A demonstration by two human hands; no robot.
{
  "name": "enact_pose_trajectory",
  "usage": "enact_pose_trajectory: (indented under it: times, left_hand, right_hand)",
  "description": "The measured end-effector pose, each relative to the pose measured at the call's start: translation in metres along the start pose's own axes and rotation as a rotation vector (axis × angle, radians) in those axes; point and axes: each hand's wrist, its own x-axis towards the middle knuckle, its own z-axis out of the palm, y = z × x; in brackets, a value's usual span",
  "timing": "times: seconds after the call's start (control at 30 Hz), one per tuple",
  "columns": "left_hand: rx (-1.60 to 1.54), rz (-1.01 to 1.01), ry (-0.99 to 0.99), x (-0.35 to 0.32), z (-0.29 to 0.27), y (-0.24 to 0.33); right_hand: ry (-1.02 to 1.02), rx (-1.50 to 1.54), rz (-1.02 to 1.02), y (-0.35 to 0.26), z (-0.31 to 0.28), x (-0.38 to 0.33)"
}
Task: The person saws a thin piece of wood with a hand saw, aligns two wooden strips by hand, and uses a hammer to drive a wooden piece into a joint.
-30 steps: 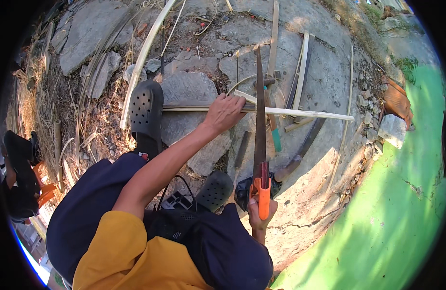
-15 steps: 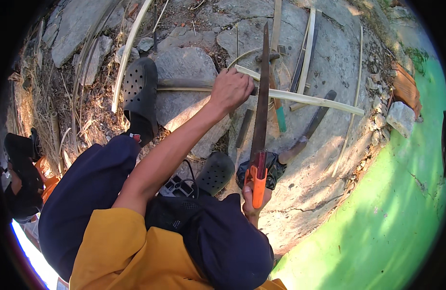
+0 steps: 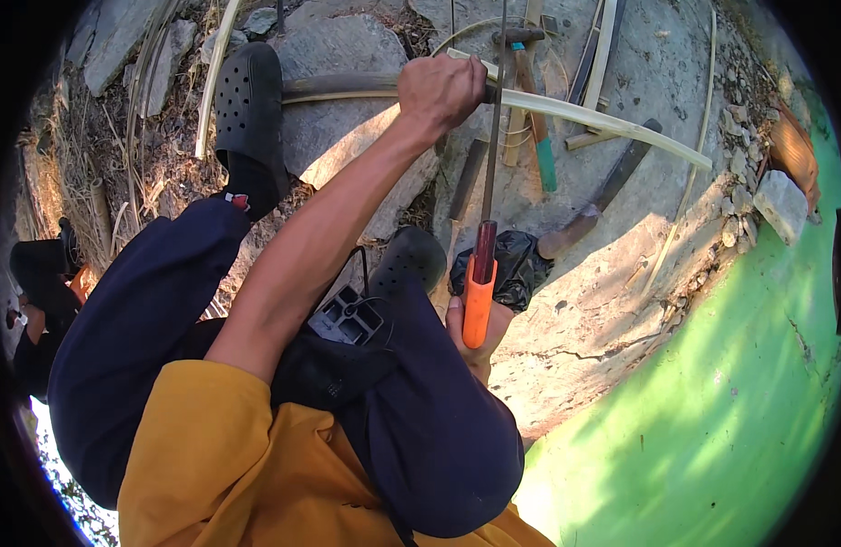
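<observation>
My left hand [image 3: 443, 91] is closed around a split bamboo pole [image 3: 338, 87]; its dark outer side runs left toward my shoe. A pale bamboo strip [image 3: 603, 118] extends to the right from beside that hand. My right hand [image 3: 493, 333], lower down, grips the orange handle of a hand saw [image 3: 478, 301]. The saw's blade points away from me, seen nearly edge-on, and crosses the bamboo just right of my left hand. Whether its teeth touch the bamboo, I cannot tell.
Beyond the blade lie a hammer [image 3: 541, 146] with a teal grip and a machete-like blade [image 3: 612, 182] with a wooden handle. A black plastic bag [image 3: 516, 269] sits by the saw handle. Stones [image 3: 780, 208] line the green surface [image 3: 694, 438] at right. My dark clog [image 3: 249, 100] rests left.
The saw blade has turned from showing its broad side to nearly edge-on, and its handle has shifted slightly toward me. My left hand stays on the bamboo. The view has tilted a little.
</observation>
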Motion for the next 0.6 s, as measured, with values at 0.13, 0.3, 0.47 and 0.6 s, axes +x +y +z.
enact_pose_trajectory:
  times: [0.13,0.3,0.47,0.6]
  left_hand:
    - [0.05,0.017,0.039,-0.002,0.004,-0.006]
    - [0.046,0.022,0.044,0.01,0.003,-0.001]
    - [-0.012,-0.096,-0.035,0.007,0.001,-0.006]
    - [-0.027,-0.086,-0.018,0.001,0.002,-0.006]
  right_hand:
    - [0.065,-0.064,0.053,0.004,-0.015,-0.035]
    - [0.0,-0.071,-0.135,0.01,-0.006,0.013]
    - [0.055,0.004,-0.076,0.025,-0.009,-0.022]
    - [0.077,-0.009,-0.087,0.018,-0.004,-0.012]
